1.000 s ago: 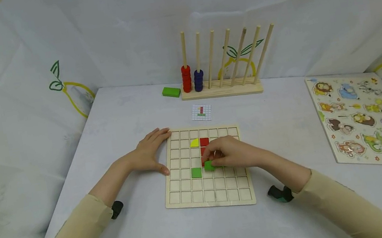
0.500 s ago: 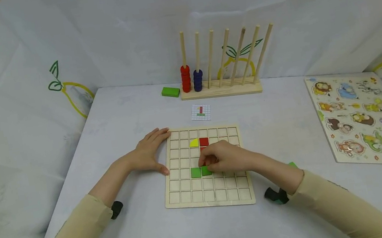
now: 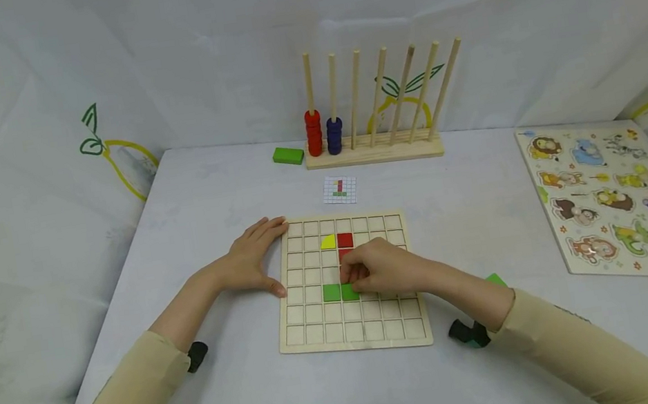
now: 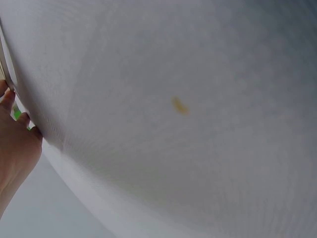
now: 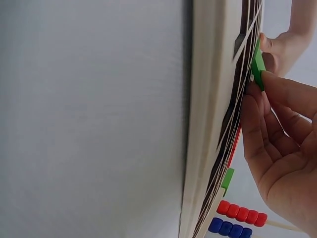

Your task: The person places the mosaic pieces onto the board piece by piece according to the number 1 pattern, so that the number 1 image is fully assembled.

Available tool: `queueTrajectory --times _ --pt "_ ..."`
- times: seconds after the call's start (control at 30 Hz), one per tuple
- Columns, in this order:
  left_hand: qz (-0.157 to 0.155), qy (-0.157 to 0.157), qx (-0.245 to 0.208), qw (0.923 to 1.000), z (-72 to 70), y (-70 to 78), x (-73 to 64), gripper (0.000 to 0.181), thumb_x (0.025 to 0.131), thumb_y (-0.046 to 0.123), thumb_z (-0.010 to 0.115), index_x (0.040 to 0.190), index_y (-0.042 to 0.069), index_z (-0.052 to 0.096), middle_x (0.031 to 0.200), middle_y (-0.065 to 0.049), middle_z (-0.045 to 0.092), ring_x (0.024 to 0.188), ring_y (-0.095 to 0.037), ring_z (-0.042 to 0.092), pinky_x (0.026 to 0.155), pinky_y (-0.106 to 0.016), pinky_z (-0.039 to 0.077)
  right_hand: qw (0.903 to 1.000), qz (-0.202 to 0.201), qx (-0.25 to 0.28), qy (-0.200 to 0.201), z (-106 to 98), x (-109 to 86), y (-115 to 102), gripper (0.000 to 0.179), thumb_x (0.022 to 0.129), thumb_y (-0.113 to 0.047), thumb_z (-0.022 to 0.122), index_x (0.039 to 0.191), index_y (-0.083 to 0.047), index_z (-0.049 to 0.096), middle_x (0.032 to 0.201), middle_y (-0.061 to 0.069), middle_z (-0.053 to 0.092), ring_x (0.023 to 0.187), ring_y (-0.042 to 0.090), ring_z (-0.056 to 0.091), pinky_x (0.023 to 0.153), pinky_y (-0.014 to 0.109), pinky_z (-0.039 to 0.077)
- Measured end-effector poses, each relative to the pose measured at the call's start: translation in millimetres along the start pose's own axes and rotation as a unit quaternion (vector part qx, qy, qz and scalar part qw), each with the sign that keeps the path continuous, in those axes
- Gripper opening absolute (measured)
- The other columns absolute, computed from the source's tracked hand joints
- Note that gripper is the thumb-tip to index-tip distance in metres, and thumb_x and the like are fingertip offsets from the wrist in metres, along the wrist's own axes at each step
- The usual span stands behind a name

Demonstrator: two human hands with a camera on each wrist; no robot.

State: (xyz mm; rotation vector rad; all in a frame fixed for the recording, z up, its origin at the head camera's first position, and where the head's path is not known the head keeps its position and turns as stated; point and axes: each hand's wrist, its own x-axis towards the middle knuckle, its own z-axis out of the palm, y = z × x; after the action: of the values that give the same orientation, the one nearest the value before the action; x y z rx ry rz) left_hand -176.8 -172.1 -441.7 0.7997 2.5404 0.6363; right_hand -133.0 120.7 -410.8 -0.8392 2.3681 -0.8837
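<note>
A wooden grid board lies on the table. My left hand rests at its left edge with fingers and thumb spread. Over the board's middle, the curled fingers and thumb of my right hand pinch a green square tile, which sits at a cell beside another green tile. In the right wrist view this pinched green tile looks slightly tilted. Higher on the grid are a yellow rounded tile and a red tile. Another red tile is partly hidden by my right hand.
Behind the board lies a small pattern card. Farther back stand a peg abacus with red and blue beads and a green block. An animal puzzle lies at right. Something green shows beside my right forearm.
My right hand has moved slightly left and brought the green tile down into the cell beside the other green tile. My left hand has stayed at the board's edge.
</note>
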Motion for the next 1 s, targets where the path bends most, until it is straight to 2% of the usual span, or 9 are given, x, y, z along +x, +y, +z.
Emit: queueTrajectory --times 0.53,0.7,1.0 --pt "0.003 0.003 -0.004 1.0000 -0.9 0.9 -1.0 0.123 0.064 0.050 0.089 0.157 0.009 0.021 0.168 -0.009 0.013 0.156 -0.039 0.004 0.118 -0.071 0.016 0.9998 0.001 -0.016 0.011 -0.5 -0.9 -1.5 0.011 0.086 -0.005 0.071 0.090 -0.015 0.072 0.084 -0.007 0.069 0.075 0.006 0.060 0.071 0.019 0.053" --pt "0.002 0.002 -0.004 1.0000 -1.2 1.6 -1.0 0.123 0.064 0.051 0.089 0.158 0.009 0.021 0.168 -0.009 0.013 0.156 -0.039 0.004 0.117 -0.071 0.016 0.9994 0.000 -0.021 0.026 -9.4 -4.7 -2.8 0.010 0.087 -0.009 0.072 0.094 -0.015 0.073 0.084 -0.006 0.068 0.076 0.008 0.058 0.070 0.021 0.052" --pt "0.001 0.001 -0.002 1.0000 0.5 -0.7 0.4 0.123 0.064 0.051 0.088 0.158 0.010 0.020 0.168 -0.008 0.013 0.156 -0.038 0.003 0.118 -0.071 0.016 0.9982 0.021 -0.016 0.054 -31.1 -18.2 10.9 0.013 0.087 -0.006 0.069 0.097 -0.012 0.073 0.086 -0.003 0.070 0.076 0.009 0.058 0.069 0.021 0.051"
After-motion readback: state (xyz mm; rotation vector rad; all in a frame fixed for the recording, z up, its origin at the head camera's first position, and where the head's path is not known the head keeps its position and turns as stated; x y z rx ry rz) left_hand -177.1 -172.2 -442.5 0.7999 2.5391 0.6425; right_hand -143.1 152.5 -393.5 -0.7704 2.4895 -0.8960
